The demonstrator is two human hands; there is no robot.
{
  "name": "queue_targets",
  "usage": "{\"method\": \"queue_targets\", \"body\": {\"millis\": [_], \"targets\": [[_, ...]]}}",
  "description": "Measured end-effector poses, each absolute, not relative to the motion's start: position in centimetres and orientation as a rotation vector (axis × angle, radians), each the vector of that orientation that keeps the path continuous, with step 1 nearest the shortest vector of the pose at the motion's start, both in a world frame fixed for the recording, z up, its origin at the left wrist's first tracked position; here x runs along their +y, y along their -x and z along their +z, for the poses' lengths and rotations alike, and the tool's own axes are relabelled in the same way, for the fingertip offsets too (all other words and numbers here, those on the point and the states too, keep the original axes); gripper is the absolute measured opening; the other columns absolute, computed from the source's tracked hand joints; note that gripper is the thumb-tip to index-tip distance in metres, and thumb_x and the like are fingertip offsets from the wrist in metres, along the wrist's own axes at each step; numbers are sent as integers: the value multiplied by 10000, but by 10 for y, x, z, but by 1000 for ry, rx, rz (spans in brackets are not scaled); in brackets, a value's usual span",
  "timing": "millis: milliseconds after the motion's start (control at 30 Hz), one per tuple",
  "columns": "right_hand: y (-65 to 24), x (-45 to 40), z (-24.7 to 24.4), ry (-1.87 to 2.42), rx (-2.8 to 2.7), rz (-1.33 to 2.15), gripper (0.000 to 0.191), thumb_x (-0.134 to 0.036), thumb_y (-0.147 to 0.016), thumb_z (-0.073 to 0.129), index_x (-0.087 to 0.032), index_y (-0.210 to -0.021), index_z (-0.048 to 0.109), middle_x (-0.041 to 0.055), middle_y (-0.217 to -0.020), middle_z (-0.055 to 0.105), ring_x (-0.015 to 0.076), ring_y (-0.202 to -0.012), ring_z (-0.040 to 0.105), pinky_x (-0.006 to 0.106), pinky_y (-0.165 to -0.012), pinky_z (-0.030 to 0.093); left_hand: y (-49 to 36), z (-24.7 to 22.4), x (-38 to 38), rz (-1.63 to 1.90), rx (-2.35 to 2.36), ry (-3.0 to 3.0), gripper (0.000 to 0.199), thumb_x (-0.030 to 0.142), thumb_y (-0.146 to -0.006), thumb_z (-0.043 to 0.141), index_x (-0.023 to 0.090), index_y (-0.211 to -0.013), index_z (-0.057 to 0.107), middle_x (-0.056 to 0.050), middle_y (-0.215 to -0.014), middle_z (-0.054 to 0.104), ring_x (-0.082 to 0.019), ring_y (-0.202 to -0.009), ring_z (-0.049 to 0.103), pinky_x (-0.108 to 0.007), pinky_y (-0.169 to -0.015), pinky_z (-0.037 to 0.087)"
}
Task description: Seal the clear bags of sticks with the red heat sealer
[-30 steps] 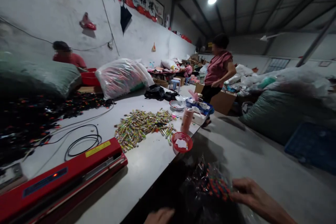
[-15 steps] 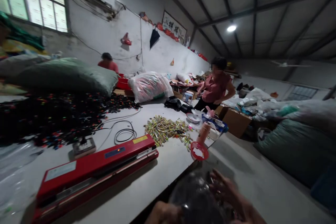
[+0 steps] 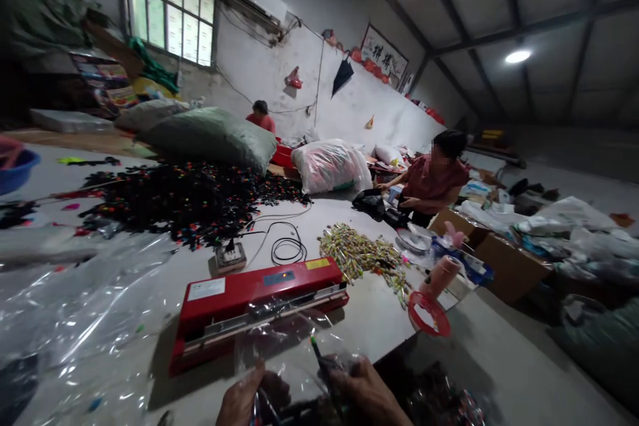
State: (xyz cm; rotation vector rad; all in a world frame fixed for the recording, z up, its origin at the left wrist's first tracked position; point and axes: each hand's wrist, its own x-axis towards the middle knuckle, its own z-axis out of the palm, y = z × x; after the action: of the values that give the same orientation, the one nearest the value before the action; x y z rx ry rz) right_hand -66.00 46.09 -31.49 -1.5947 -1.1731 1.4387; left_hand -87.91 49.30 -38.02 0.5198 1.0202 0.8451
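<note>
Left hand (image 3: 252, 398) and right hand (image 3: 364, 396) pinch a clear plastic bag (image 3: 294, 346), fingers closed, keeping the film smooth beside a red metal heat sealer (image 3: 254, 303).

The white worktop (image 3: 379, 319) carries a red heat sealer (image 3: 259, 309), a coiled black cable (image 3: 288, 251), a heap of small wrapped items (image 3: 359, 259), a dark spread of loose pieces (image 3: 184, 203), a red round basket (image 3: 429, 314) and crumpled clear plastic film (image 3: 74, 306).

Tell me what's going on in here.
At a long white table, the person's left hand and right hand hold a clear plastic bag just in front of a red heat sealer. Beyond it lies a heap of small, colourful wrapped sticks, and to the left a large black heap of small pieces. A co-worker stands farther along the table.
</note>
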Motion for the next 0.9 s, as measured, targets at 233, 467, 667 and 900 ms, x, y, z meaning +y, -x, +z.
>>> {"method": "queue_targets", "body": {"millis": [233, 467, 667, 900], "targets": [[670, 525, -362, 1553, -711, 1146, 465, -594, -568, 692, -132, -576, 636, 35, -532, 592, 137, -531, 514, 255, -544, 385, 880, -394, 505, 1135, 1156, -388, 491, 500, -557, 733, 151, -891, 647, -49, -789, 704, -210, -784, 656, -285, -733, 517], [661, 545, -385, 1399, -508, 1445, 397, -375, -460, 816, -129, -707, 627, 16, -602, 613, 114, -532, 521, 236, -526, 375, 899, -383, 524, 1061, 1331, -745, 438, 388, -547, 779, 137, -878, 641, -30, -758, 661, -165, -730, 597, -241, -661, 454], [660, 545, -369, 1512, -668, 1299, 382, -367, -562, 778, -136, -837, 647, 22, -724, 652, 117, -621, 555, 226, -561, 376, 883, -382, 535, 1244, 1363, -598, 436, 543, -601, 709, 144, -770, 656, 6, -698, 626, -135, -709, 552, -230, -694, 429], [632, 518, -310, 1337, -770, 1139, 197, -311, -669, 700, -152, -785, 682, 20, -711, 662, 123, -668, 571, 259, -664, 425, 860, -332, 528, 1263, 1008, -536, 385, 510, -791, 555, 186, -981, 635, -38, -834, 690, -171, -775, 631, -283, -745, 488]]}}
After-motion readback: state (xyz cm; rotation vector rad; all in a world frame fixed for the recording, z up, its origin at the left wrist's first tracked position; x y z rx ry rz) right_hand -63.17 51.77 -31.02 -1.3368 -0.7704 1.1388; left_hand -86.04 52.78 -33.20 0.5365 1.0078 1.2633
